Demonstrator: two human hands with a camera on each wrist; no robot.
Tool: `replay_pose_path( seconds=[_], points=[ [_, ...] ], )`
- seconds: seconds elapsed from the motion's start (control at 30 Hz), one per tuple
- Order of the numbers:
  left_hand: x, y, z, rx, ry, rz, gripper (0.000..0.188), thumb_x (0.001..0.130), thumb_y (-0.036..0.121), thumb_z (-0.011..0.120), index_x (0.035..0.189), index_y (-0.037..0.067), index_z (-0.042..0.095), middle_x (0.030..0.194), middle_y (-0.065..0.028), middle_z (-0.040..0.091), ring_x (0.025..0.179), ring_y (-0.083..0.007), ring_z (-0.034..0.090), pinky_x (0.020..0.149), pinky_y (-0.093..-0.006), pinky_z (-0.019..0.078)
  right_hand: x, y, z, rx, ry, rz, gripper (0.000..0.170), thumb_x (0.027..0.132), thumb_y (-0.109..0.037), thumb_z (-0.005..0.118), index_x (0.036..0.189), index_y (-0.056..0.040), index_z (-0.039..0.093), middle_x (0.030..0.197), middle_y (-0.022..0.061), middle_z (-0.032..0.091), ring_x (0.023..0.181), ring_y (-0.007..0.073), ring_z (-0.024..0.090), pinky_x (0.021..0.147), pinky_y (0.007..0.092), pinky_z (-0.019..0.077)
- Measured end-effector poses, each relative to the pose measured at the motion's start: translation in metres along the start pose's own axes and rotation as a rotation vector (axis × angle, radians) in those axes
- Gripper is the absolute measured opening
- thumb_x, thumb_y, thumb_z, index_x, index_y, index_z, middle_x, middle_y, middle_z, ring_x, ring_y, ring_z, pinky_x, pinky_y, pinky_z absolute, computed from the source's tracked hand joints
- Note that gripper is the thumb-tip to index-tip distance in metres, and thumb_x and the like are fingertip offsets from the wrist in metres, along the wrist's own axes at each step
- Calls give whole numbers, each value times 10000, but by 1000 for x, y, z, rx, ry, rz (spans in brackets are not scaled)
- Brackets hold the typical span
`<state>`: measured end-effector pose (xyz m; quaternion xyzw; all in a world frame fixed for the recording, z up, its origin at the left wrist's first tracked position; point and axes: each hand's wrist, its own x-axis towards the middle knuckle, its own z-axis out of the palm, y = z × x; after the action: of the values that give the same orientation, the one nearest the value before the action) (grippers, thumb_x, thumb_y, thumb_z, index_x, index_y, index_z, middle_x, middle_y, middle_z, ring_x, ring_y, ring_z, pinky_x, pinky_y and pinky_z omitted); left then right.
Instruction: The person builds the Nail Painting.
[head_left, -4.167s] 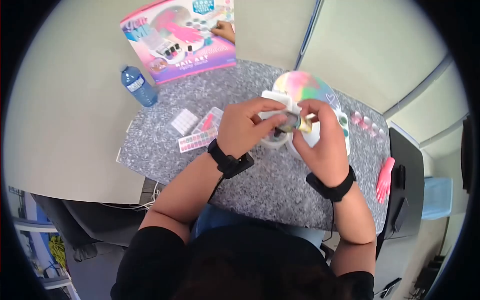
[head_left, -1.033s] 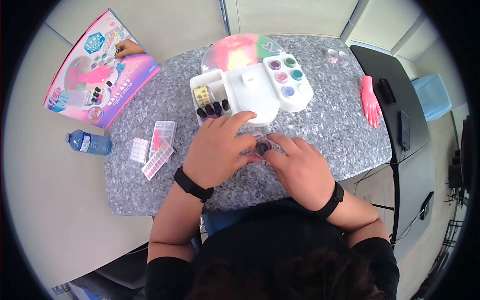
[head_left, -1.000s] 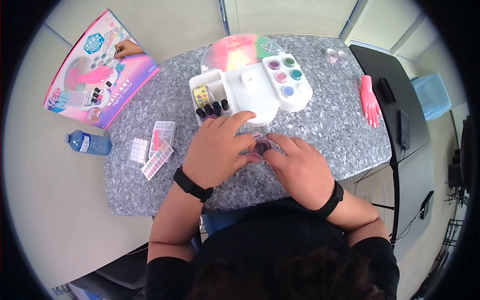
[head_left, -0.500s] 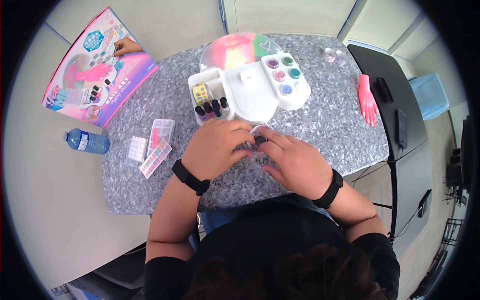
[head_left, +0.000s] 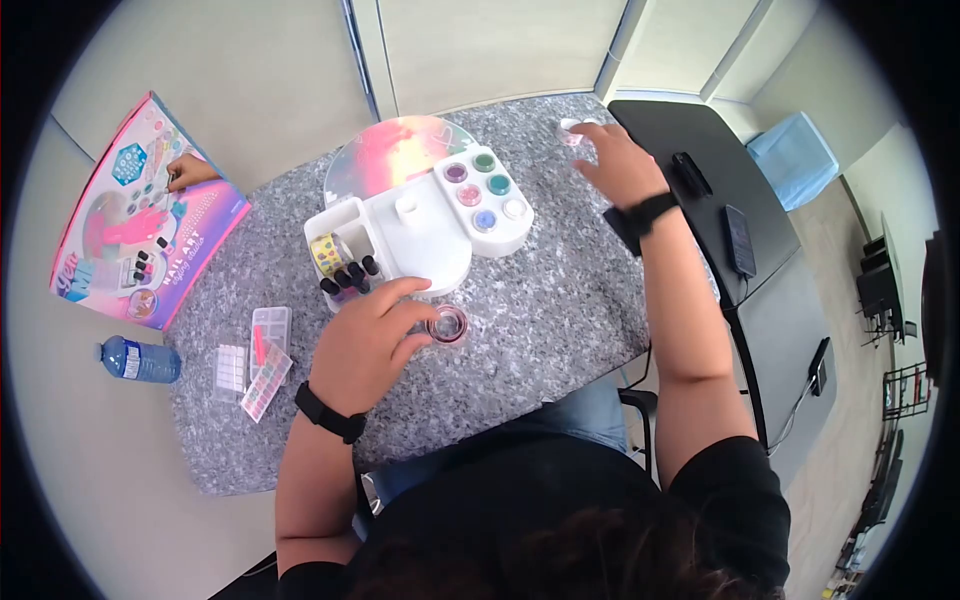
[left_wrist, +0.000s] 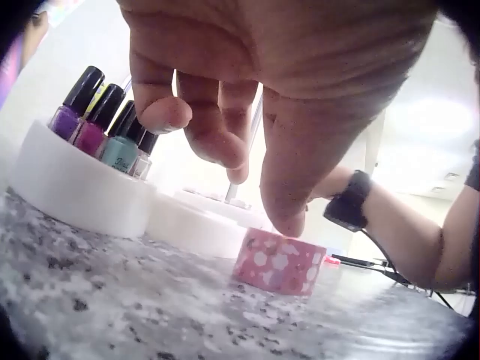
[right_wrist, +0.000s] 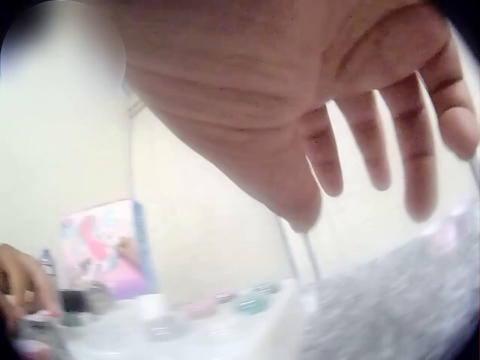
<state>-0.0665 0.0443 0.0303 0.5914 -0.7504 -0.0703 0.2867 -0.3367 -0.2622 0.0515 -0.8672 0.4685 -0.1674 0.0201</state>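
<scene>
On the speckled tabletop stands a roll of pink patterned tape, its side showing white shapes in the left wrist view. My left hand hovers beside it with loosely bent fingers, the thumb tip right at the roll's top edge in the left wrist view. Over at the back right, my right hand reaches with spread fingers above small pinkish rolls. Nothing lies between those fingers in the right wrist view. A pink model hand seen earlier is hidden behind my right arm.
A white nail station holds nail polish bottles, yellow tape and glitter pots. At left are a bottle, a product box, a clear case and a sticker sheet. A phone lies far right.
Both hands were together at the tape roll half a second ago. The right hand has let go and moved to the back right; the left stays beside the roll. The head view has shifted.
</scene>
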Motion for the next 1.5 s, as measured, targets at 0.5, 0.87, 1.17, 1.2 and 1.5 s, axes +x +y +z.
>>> replay_pose_path(
  seconds=[0.5, 0.87, 1.17, 1.2, 1.5],
  points=[
    [1, 1, -6, -76, 42, 36, 268, 914, 190, 843, 1153, 111, 750, 1319, -88, 727, 1143, -343, 724, 930, -432, 586, 21, 13, 23, -266, -180, -30, 189, 990, -208, 664, 1094, -115, 792, 1078, 165, 791, 1043, 390, 748, 893, 503, 584],
    [-11, 1, 7, -20, -66, -161, 573, 931, 361, 841, 1413, 160, 604, 1149, -52, 759, 949, -333, 734, 798, -442, 581, -134, -72, -6, -20, -100, -542, 174, 900, -63, 710, 1052, -142, 736, 955, 50, 674, 913, 288, 671, 811, 424, 567],
    [5, 18, 9, -199, 75, 46, 590, 883, 260, 885, 1412, 162, 644, 1422, -78, 696, 947, -299, 695, 832, -399, 563, -146, -106, -22, 291, -36, -673, 164, 890, -78, 735, 1051, -108, 734, 1088, 66, 637, 994, 300, 696, 825, 429, 586],
    [5, 18, 9, -214, 48, 98, 510, 854, 207, 880, 1315, 144, 672, 1472, -83, 656, 1031, -317, 701, 884, -425, 564, -149, -111, -23, 384, -33, -730, 148, 898, -83, 744, 1044, -101, 727, 1122, 69, 643, 999, 307, 699, 829, 430, 586],
    [1, 5, 4, -112, 54, 164, 341, 717, 18, 829, 1003, 141, 691, 1491, -67, 638, 982, -287, 707, 865, -425, 556, -163, -131, -16, 613, -196, -866, 165, 941, -145, 751, 1079, -120, 663, 979, 43, 684, 902, 294, 707, 717, 430, 588]
  ],
)
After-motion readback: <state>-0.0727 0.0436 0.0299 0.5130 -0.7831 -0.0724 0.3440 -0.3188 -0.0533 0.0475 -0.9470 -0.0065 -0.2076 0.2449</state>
